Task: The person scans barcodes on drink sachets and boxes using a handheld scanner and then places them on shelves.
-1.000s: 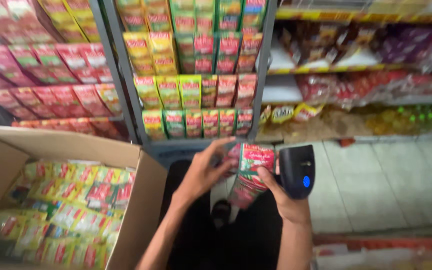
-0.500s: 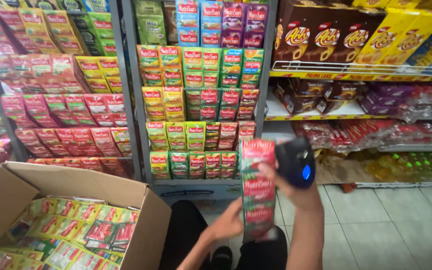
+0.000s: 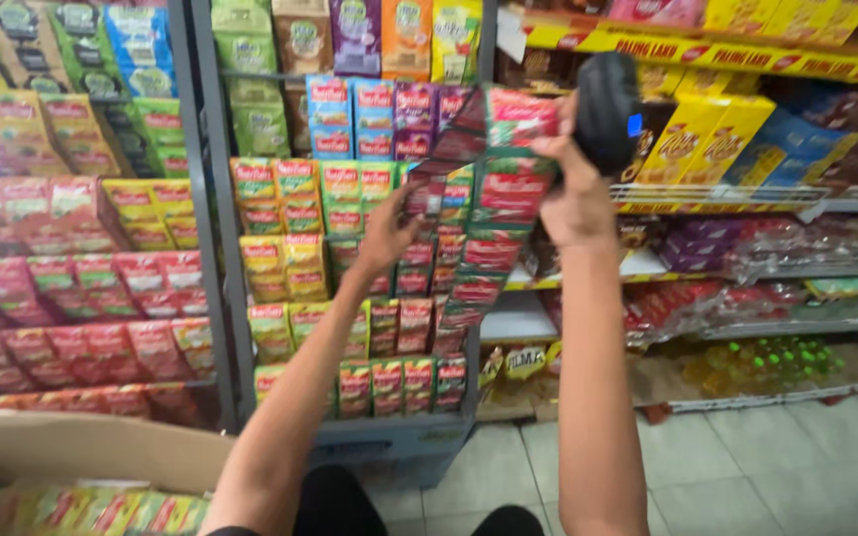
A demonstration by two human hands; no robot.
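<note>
In the head view, the right hand point(image 3: 578, 199) is gripping the top of a hanging strip of sachets point(image 3: 489, 228) together with a dark handheld scanner point(image 3: 608, 109), lifting it toward the far rack point(image 3: 206, 199). The left hand point(image 3: 389, 233) is closing on the strip lower down, to the left. It is better to be keeping the strip straight while hooking it. The cardboard box point(image 3: 81, 452) is sitting near, at the left.

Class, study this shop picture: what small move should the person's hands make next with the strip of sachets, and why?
Probably lift the strip of sachets a little further toward the rack and hook its top end there. The right hand, also holding a black handheld device, pinches the top, the left hand steadies the side, and similar strips already hang there.
</note>
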